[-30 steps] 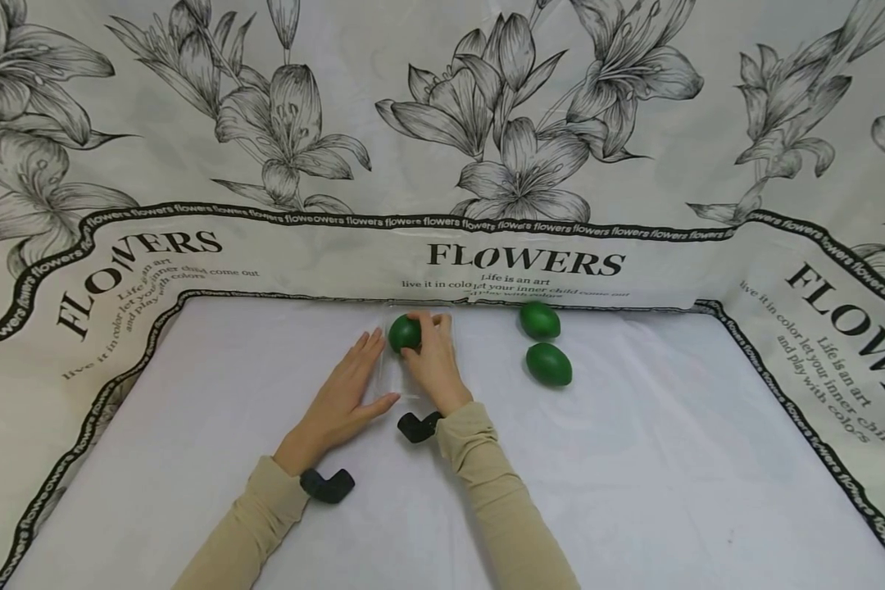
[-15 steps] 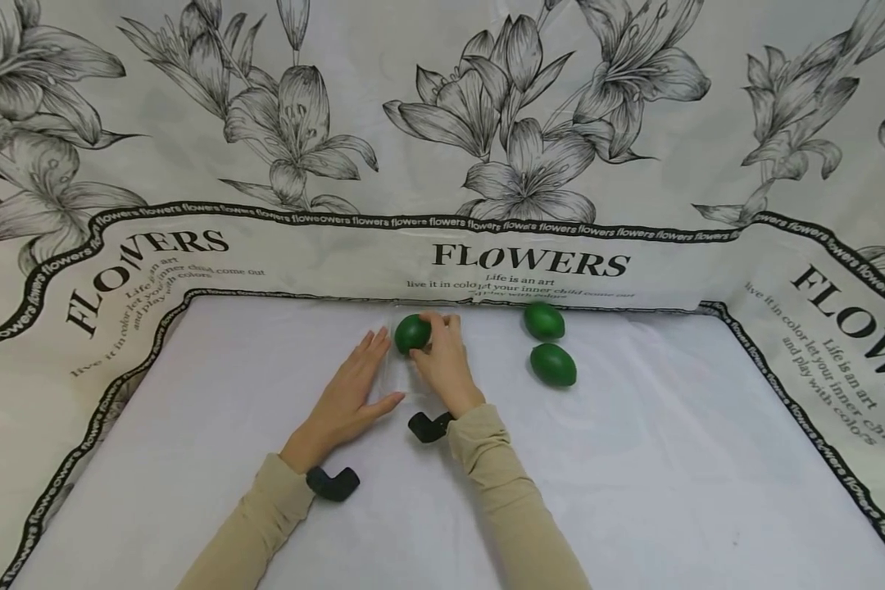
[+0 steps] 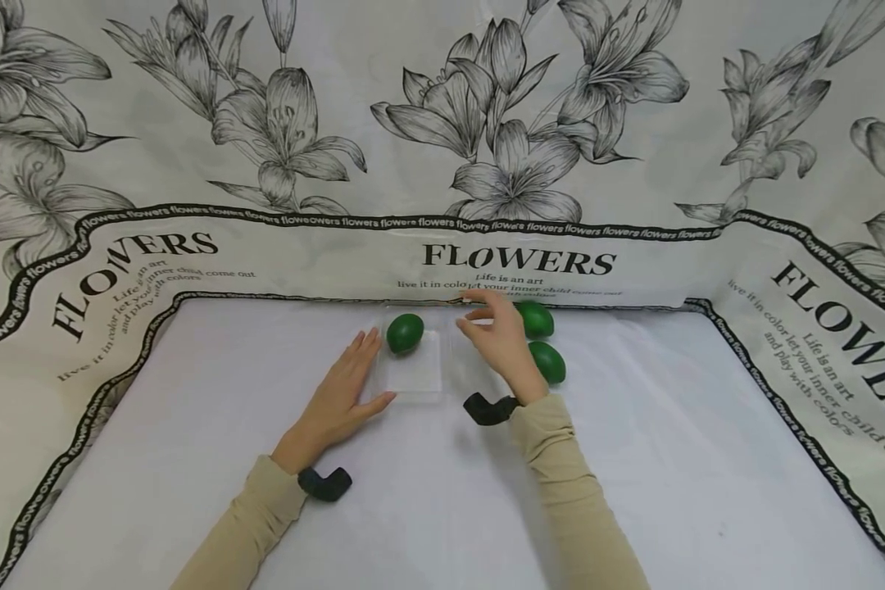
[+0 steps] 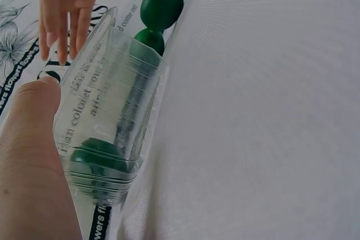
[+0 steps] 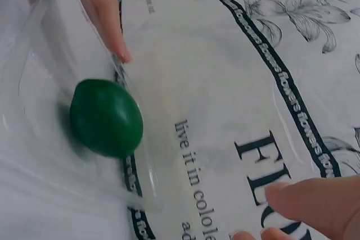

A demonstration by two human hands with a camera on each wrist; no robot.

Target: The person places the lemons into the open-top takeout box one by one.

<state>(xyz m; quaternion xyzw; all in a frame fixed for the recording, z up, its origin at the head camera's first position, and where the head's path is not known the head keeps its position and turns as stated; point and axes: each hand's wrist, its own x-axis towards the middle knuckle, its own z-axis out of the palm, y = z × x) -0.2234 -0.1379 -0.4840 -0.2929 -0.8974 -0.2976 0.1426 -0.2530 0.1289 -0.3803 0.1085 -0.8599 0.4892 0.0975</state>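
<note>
A clear plastic box [image 3: 415, 377] stands on the white cloth, with one green lime [image 3: 405, 333] in its far left part. Along the box's left side rests my left hand [image 3: 342, 393], its fingers straight and thumb spread at the near corner. In the left wrist view the thumb [image 4: 34, 144] lies beside the transparent wall [image 4: 107, 82]. My right hand [image 3: 503, 336] is in the air right of the box, fingers loosely bent, nothing between them. Two more limes, a far one [image 3: 540, 319] and a nearer one [image 3: 550, 363], lie behind it, partly hidden. The right wrist view shows the boxed lime [image 5: 107, 117] close up.
A white cloth [image 3: 671, 459] covers the table. Behind it and at both sides rises a sheet [image 3: 324, 254] printed with flowers and lettering. Each wrist wears a black camera mount, the left one [image 3: 325, 484] and the right one [image 3: 490, 409].
My right hand has let go of the lime in the box and moved right, towards the two limes outside. My left hand has stayed at the box's side.
</note>
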